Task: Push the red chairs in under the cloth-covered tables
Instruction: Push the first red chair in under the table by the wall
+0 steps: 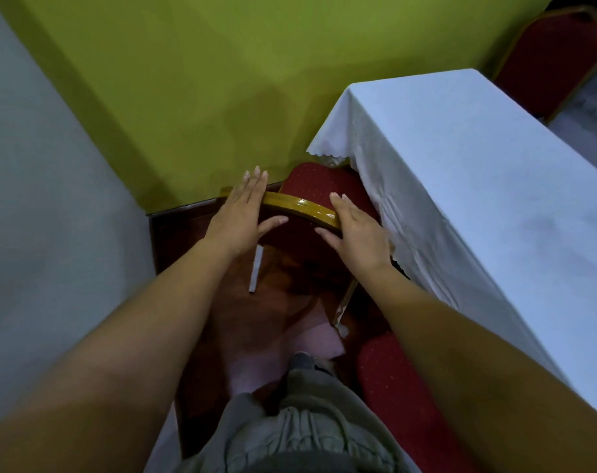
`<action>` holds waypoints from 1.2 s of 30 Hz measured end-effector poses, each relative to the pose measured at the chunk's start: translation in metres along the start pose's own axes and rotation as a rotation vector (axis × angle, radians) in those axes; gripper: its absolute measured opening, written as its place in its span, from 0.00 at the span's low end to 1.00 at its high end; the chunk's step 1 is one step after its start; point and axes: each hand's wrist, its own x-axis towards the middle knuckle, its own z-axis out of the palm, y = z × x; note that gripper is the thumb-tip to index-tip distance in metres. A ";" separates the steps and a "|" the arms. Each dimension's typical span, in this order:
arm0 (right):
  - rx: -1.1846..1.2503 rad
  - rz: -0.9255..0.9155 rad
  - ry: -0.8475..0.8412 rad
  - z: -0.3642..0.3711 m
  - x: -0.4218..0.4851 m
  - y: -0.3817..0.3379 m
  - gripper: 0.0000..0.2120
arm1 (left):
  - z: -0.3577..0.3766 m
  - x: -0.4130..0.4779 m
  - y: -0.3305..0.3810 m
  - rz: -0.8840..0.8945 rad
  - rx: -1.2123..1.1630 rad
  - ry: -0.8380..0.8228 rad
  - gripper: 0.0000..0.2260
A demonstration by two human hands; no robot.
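Green wall (153, 80) sits behind the table's short end. Grey wall (34, 199) is further left of the table. Table (460, 199) runs along my right. White cloth (409, 268) is draped over it and hangs down the side near me, with a scalloped hem at the corner. Dark reddish floor (184, 240) left of the table, with a paler patch close to my feet.

Three red chairs in view:
- Chair (300, 237) I'm working on is at the table's corner nearest the green wall, back toward me, angled. Its seat (317, 182) has the far-right edge just under the cloth hem. Most of the seat is out in the open.
- Second chair (392, 387) is against the table's long side, closer to me, partly covered by my right forearm.
- Third chair (556, 56) is on the table's far side, only its back showing, gold frame.

My grey trousers (290, 435) are at the bottom, left of the table.

Left hand (242, 216) is flat, fingers straight. It lies over the end of the gold top rail (300, 204) farther from the table, thumb spread along the chair's back. Right hand (355, 230) is flat too, fingers straight, on the rail end next to the cloth, thumb out toward the left hand. Neither hand curls round the rail.

White strip (256, 271) lies on the floor left of the table, just below my left wrist.
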 end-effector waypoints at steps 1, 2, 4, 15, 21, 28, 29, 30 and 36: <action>0.002 -0.008 0.007 0.001 -0.006 -0.006 0.31 | -0.002 -0.005 -0.003 0.001 -0.012 -0.007 0.40; 0.004 -0.015 0.009 0.002 -0.012 -0.012 0.31 | -0.003 -0.010 -0.005 -0.001 -0.027 -0.012 0.39; 0.016 -0.022 -0.028 0.000 -0.020 -0.022 0.32 | -0.005 -0.016 -0.009 -0.015 -0.066 -0.015 0.36; 0.117 0.002 -0.199 -0.003 -0.031 -0.022 0.34 | -0.002 -0.026 -0.007 -0.120 -0.227 0.032 0.33; 0.090 0.033 -0.141 0.003 -0.037 -0.043 0.34 | -0.004 -0.026 -0.015 -0.134 -0.275 0.051 0.30; 0.066 0.042 0.002 0.023 -0.048 -0.085 0.31 | -0.009 -0.017 -0.037 -0.187 -0.354 0.021 0.29; 0.067 0.048 0.011 0.024 -0.049 -0.088 0.30 | -0.009 -0.016 -0.039 -0.183 -0.354 0.013 0.29; 0.069 0.057 0.014 0.025 -0.049 -0.091 0.30 | -0.010 -0.016 -0.042 -0.174 -0.356 0.005 0.28; 0.085 0.111 -0.032 0.027 -0.046 -0.098 0.30 | -0.012 -0.009 -0.046 -0.144 -0.372 0.002 0.27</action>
